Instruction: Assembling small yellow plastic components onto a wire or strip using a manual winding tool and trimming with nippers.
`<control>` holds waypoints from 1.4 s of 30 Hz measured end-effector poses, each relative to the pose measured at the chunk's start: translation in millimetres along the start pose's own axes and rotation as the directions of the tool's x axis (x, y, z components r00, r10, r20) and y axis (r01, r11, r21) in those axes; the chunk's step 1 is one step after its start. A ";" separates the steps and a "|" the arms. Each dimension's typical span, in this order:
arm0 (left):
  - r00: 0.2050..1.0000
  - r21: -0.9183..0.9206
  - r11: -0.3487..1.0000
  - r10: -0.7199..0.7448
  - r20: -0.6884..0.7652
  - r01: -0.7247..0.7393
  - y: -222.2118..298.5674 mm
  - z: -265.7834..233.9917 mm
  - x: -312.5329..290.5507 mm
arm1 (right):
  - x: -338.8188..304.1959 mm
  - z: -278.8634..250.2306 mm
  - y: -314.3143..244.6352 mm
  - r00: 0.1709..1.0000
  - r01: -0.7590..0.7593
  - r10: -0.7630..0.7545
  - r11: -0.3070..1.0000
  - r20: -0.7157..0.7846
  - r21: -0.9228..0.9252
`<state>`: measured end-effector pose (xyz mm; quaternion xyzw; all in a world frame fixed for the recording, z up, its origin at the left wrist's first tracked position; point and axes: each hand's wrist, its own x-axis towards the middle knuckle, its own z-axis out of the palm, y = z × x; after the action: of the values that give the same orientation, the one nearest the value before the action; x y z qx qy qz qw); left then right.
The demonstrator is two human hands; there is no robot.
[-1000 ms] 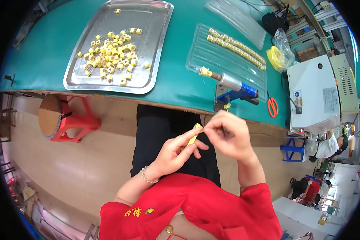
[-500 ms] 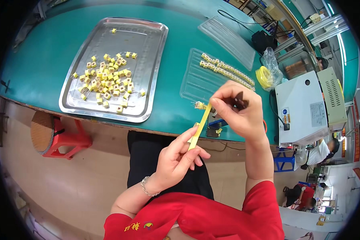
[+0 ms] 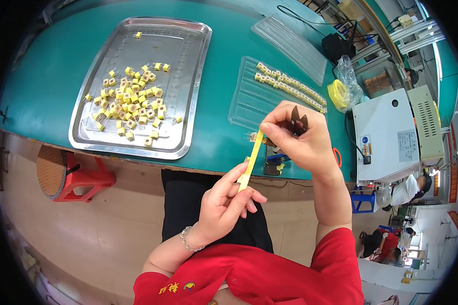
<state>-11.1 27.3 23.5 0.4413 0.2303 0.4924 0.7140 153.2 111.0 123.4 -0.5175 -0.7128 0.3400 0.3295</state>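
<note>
A strip of yellow tape (image 3: 255, 147) is stretched slantwise between my two hands, over the table's front edge. My left hand (image 3: 220, 202) pinches a small yellow block (image 3: 242, 180) at the tape's lower end, largely covered by the fingers. My right hand (image 3: 303, 140) grips the upper end between thumb and forefinger. A dark tool with two pointed tips (image 3: 298, 121) sticks out of the right hand; the rest of it is hidden. Just beyond the tape, a small yellow piece with thin pins (image 3: 253, 136) shows partly.
A metal tray (image 3: 183, 137) holds many loose yellow coil parts (image 3: 132, 99). Farther right, a clear plastic tray (image 3: 241, 94) carries rows of such parts; another clear tray (image 3: 290, 43) lies behind. A tape roll (image 3: 338, 92), orange loop (image 3: 337, 156) and white machine (image 3: 384, 134) are right.
My right hand has shifted slightly left, bringing the tape's upper end with it. My left hand keeps nearly the same place and grip. The whole view has shifted a little.
</note>
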 end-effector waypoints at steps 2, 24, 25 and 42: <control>1.000 0.004 1.000 0.011 -0.014 -0.011 -1.2 -0.2 0.3 | 0.6 0.8 0.1 1.000 -0.002 0.002 1.000 -0.003 -0.012; 0.999 0.038 0.999 -0.021 -0.037 0.023 -6.3 -2.9 2.7 | 39.5 -16.7 8.9 0.732 -0.620 0.485 0.765 0.478 0.174; 0.999 0.028 0.999 -0.023 -0.035 0.024 -7.1 -2.9 3.1 | 39.6 -17.0 10.3 0.719 -0.639 0.497 0.747 0.486 0.181; 0.988 0.185 0.978 0.118 -0.100 -0.098 -8.6 7.4 -0.4 | -75.2 -82.4 80.0 0.936 -0.251 0.256 0.967 -0.241 0.053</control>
<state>-1.3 22.9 19.9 0.4880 0.2885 0.5312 0.6296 280.6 69.1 93.9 -0.6396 -0.5901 0.3203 0.3743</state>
